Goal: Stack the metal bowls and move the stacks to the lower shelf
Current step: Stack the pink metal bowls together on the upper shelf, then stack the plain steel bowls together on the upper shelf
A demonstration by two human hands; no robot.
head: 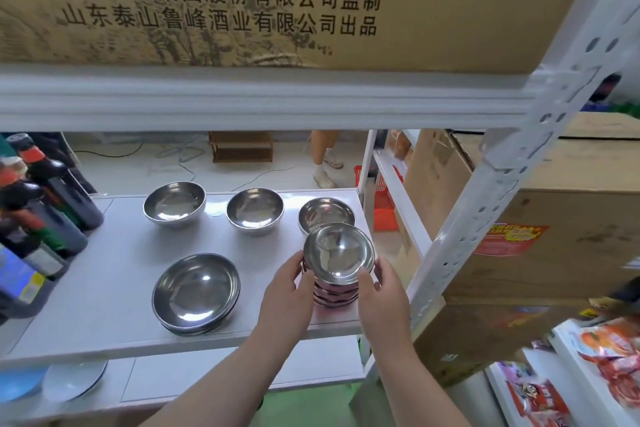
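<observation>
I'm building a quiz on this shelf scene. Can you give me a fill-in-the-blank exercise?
1. Both hands, left hand and right hand, grip the tall bowl stack at the shelf's ____ end.
2. Along the back edge of the shelf sit ____ single bowls.
3. The dark bottles have ____ caps.

Answers: right; three; red

On the shelf [104,291], three single bowls are set behind the bowl stack [337,274]; bottles [45,204] are stood left.

A tall stack of metal bowls [337,265] stands at four o'clock on the shelf [114,288]. A low stack [196,293] sits at six. Three single bowls [255,211] line the back edge.
</observation>
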